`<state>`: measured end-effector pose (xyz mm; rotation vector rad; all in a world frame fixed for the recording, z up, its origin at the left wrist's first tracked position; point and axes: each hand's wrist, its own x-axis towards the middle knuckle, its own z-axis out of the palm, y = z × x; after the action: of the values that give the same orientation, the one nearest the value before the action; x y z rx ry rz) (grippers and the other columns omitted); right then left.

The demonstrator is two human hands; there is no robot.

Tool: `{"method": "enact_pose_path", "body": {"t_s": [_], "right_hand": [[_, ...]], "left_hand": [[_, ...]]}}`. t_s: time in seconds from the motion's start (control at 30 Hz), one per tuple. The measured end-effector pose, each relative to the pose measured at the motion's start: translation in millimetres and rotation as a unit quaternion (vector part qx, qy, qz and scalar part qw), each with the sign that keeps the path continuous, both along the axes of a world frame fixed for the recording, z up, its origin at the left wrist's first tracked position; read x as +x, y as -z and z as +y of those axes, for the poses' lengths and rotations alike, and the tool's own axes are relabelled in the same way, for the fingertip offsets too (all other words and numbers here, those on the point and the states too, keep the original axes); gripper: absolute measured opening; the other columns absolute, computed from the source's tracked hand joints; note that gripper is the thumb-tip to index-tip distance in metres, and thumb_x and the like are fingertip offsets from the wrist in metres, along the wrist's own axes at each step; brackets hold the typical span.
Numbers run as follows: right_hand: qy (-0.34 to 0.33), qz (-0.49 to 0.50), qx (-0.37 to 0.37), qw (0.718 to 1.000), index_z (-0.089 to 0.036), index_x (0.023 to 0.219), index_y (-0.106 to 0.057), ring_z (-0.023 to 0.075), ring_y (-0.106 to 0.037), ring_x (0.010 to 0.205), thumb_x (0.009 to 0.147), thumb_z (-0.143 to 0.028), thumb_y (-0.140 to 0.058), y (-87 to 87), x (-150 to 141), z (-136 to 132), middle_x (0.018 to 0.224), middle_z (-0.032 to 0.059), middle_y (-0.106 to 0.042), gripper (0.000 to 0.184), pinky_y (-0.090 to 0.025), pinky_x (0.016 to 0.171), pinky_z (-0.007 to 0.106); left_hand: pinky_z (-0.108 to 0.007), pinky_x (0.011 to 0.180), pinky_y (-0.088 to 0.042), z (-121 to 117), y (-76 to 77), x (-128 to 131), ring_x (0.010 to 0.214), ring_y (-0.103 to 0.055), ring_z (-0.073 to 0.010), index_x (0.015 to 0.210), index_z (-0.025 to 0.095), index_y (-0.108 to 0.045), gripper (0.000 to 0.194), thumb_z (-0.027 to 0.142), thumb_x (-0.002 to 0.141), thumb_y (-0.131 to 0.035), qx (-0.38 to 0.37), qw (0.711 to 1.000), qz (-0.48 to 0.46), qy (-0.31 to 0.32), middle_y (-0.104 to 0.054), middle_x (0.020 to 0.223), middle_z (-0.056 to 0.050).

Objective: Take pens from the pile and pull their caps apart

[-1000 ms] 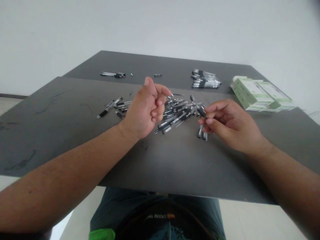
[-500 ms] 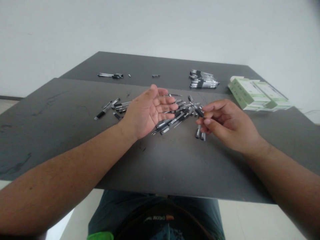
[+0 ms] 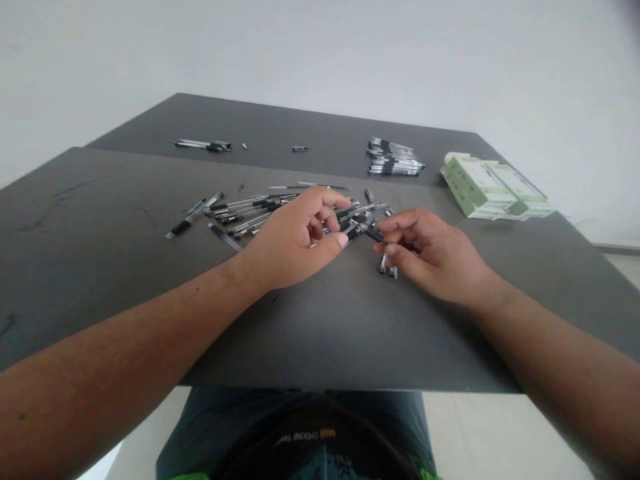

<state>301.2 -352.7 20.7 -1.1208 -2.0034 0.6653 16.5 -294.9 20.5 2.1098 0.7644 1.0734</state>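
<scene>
My right hand point(image 3: 430, 257) pinches a pen point(image 3: 373, 233) by its black grip between thumb and fingers. The pen's tip end points up and left, towards my other hand. My left hand point(image 3: 295, 237) hovers over the loose pile of pens point(image 3: 250, 213), fingers loosely bent and thumb apart, with nothing visible in it. Part of the pile is hidden behind that hand. Just below the right fingertips lie two pen caps or pen ends point(image 3: 388, 268), partly covered.
Further back on the dark table point(image 3: 320, 333) lie a bundle of pens point(image 3: 395, 160), a few pens point(image 3: 203, 145), a pen cap point(image 3: 300, 149) and a small white piece point(image 3: 244, 146). Green and white boxes point(image 3: 493, 190) stand at the right. A thin refill point(image 3: 325, 186) lies behind the pile.
My left hand opened with its palm showing, then turned palm down with fingers bent. My right hand keeps its pen. The view has shifted, so everything sits further left.
</scene>
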Motion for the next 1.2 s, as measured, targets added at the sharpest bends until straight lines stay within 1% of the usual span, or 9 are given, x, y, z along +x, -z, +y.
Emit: {"method": "enact_pose_path", "body": {"t_s": [0.03,0.1,0.27,0.37,0.47,0.6,0.93,1.03,1.2], "right_hand": [[0.003,-0.027,0.017,0.999,-0.027,0.133,-0.067,0.0219,-0.086,0.086,0.104,-0.021,-0.071,-3.1,-1.3,-0.9,0.097,0.0008,-0.084,0.030,-0.068,0.078,0.035],[0.006,-0.077,0.049,0.996,-0.026,0.130,-0.069,0.0211,-0.084,0.083,0.101,-0.019,-0.071,-9.2,-3.9,-2.6,0.097,0.0008,-0.086,0.031,-0.067,0.078,0.035],[-0.006,-0.139,0.094,0.986,-0.024,0.129,-0.071,0.0190,-0.084,0.082,0.101,-0.020,-0.068,-15.5,-6.9,-4.7,0.102,0.0024,-0.089,0.029,-0.067,0.077,0.031],[-0.012,-0.158,0.105,0.982,-0.023,0.130,-0.073,0.0188,-0.085,0.084,0.103,-0.021,-0.067,-15.3,-7.1,-4.5,0.107,0.0035,-0.090,0.028,-0.068,0.078,0.030],[-0.013,-0.186,0.118,0.975,-0.022,0.130,-0.077,0.0204,-0.087,0.094,0.105,-0.021,-0.065,-15.1,-7.3,-3.5,0.116,0.0052,-0.091,0.027,-0.068,0.085,0.031],[-0.008,-0.218,0.124,0.968,-0.024,0.128,-0.081,0.0228,-0.087,0.103,0.109,-0.021,-0.062,-14.8,-7.9,-1.3,0.118,0.0055,-0.091,0.027,-0.067,0.093,0.034],[-0.021,-0.213,0.113,0.970,-0.021,0.121,-0.079,0.0247,-0.079,0.097,0.111,-0.025,-0.063,-13.6,-7.1,3.6,0.104,0.0075,-0.083,0.020,-0.060,0.086,0.037],[-0.003,-0.212,0.112,0.971,-0.021,0.117,-0.077,0.0229,-0.076,0.089,0.104,-0.023,-0.070,-14.9,-6.9,2.2,0.100,0.0054,-0.080,0.016,-0.057,0.080,0.035],[0.032,-0.211,0.115,0.970,-0.024,0.101,-0.071,0.0196,-0.071,0.079,0.093,-0.018,-0.073,-17.3,-6.1,0.8,0.094,0.0020,-0.075,0.010,-0.053,0.072,0.032]], "left_hand": [[-0.029,0.071,-0.058,-1.3,1.3,0.2,0.077,-0.073,-0.0155,0.132,0.020,-0.070,0.041,0.028,0.092,-0.075,0.019,1.000,0.013,0.004,-0.079,0.102,-0.003],[-0.031,0.078,-0.061,-4.8,0.6,0.2,0.086,-0.077,-0.0173,0.128,0.020,-0.072,0.032,0.029,0.097,-0.072,0.060,0.997,0.039,0.010,-0.082,0.107,-0.005],[-0.030,0.078,-0.057,-8.9,-7.9,-1.4,0.082,-0.075,-0.0165,0.105,0.019,-0.075,0.012,0.027,0.103,-0.065,0.140,0.984,0.105,-0.008,-0.079,0.093,-0.001],[-0.031,0.076,-0.052,-7.7,-9.1,-1.6,0.079,-0.071,-0.0172,0.096,0.020,-0.074,0.014,0.024,0.103,-0.062,0.169,0.977,0.131,-0.013,-0.075,0.084,0.000],[-0.032,0.076,-0.050,-6.6,-7.6,-1.2,0.079,-0.070,-0.0178,0.095,0.020,-0.073,0.015,0.023,0.104,-0.062,0.188,0.972,0.139,-0.014,-0.075,0.084,0.000],[-0.032,0.077,-0.050,-5.8,-6.1,-1.0,0.081,-0.070,-0.0181,0.096,0.020,-0.074,0.015,0.024,0.105,-0.062,0.194,0.970,0.143,-0.017,-0.075,0.086,0.000],[-0.033,0.079,-0.051,-1.9,-0.3,0.5,0.082,-0.071,-0.0190,0.100,0.021,-0.076,0.013,0.023,0.103,-0.064,0.159,0.971,0.180,0.006,-0.079,0.091,-0.002],[-0.034,0.080,-0.052,-2.2,1.6,0.6,0.084,-0.072,-0.0201,0.100,0.021,-0.075,0.013,0.025,0.103,-0.064,0.156,0.970,0.184,0.013,-0.079,0.091,-0.002],[-0.035,0.080,-0.053,-3.2,-0.2,-0.2,0.083,-0.072,-0.0213,0.101,0.023,-0.076,0.014,0.028,0.102,-0.063,0.140,0.971,0.194,-0.010,-0.078,0.090,-0.002]]}}
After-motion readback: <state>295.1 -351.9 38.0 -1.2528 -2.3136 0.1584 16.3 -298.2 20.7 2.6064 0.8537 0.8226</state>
